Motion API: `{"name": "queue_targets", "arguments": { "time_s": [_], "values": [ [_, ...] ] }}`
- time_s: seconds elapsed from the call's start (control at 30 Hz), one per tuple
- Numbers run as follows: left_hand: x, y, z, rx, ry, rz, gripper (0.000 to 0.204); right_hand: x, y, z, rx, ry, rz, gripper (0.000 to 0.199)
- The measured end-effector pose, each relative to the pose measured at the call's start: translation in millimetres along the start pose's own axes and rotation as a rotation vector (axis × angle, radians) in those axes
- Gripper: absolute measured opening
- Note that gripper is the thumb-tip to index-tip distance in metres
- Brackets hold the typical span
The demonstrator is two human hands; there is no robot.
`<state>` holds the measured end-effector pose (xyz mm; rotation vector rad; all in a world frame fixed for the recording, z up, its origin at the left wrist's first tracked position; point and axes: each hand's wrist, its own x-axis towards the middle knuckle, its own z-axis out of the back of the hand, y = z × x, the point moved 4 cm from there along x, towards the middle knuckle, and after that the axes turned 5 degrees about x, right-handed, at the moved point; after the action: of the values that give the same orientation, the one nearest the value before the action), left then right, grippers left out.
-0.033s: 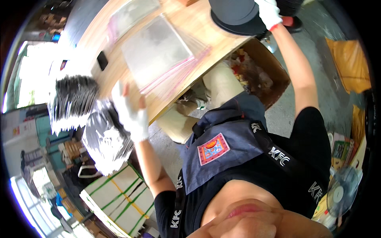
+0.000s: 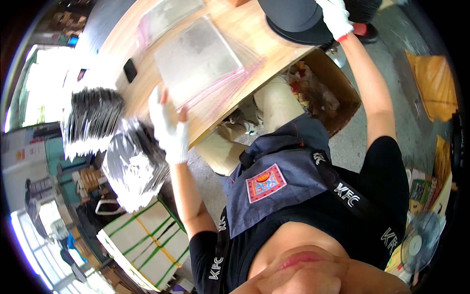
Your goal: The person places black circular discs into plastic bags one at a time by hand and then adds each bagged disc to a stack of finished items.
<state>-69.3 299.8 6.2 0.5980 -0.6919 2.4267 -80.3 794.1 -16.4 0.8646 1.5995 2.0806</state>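
My left hand (image 2: 169,130), in a white glove, hovers with fingers spread over the near edge of the wooden table (image 2: 132,93). It holds nothing and is just left of a stack of clear plastic bags with pink strips (image 2: 200,59). My right hand (image 2: 335,14), also gloved, reaches to the far right of the table and grips a black cap (image 2: 293,19) by its crown. The cap rests at the table's edge. I wear a black shirt and a dark blue apron.
An open cardboard box of scraps (image 2: 318,93) stands under the table. Two piles of bagged black items (image 2: 93,120) (image 2: 132,166) sit at the left above strapped cartons (image 2: 142,240). A small black device (image 2: 129,70) lies on the table. A fan (image 2: 416,242) is at lower right.
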Motion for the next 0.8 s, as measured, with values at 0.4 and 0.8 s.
{"name": "queue_targets", "arguments": {
  "time_s": [0.4, 0.8],
  "values": [
    [21.7, 56.9, -101.9, -0.705, 0.197, 0.525, 0.054, -112.3, -5.6, -129.9, -0.002, 0.454, 0.405, 0.042],
    [19.2, 76.5, -120.3, -0.456, 0.319, 0.324, 0.056, -149.9, -26.5, -72.2, -0.404, 0.579, 0.141, 0.048]
  ]
}}
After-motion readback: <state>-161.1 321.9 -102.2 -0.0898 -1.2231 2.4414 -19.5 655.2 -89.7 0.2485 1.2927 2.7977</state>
